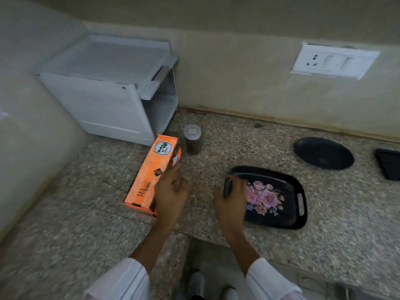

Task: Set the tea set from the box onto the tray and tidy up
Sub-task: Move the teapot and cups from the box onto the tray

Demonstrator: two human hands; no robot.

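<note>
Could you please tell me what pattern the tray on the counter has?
The tray is black with pink flowers; head view.

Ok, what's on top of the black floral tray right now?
No tea pieces show on the tray; its pink flower print is bare. The right hand holds the near-left rim and covers that corner. The orange box lies closed beside it under the left hand, its contents hidden.

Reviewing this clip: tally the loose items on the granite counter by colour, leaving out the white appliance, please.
Orange: 1, the long orange cardboard box, with the left hand at its side
Black: 3, the black floral rectangular tray, gripped at its edge by the right hand; the round black plate; a black object cut off at the frame's right edge
Clear: 1, the clear lidded jar
Total: 5
</note>
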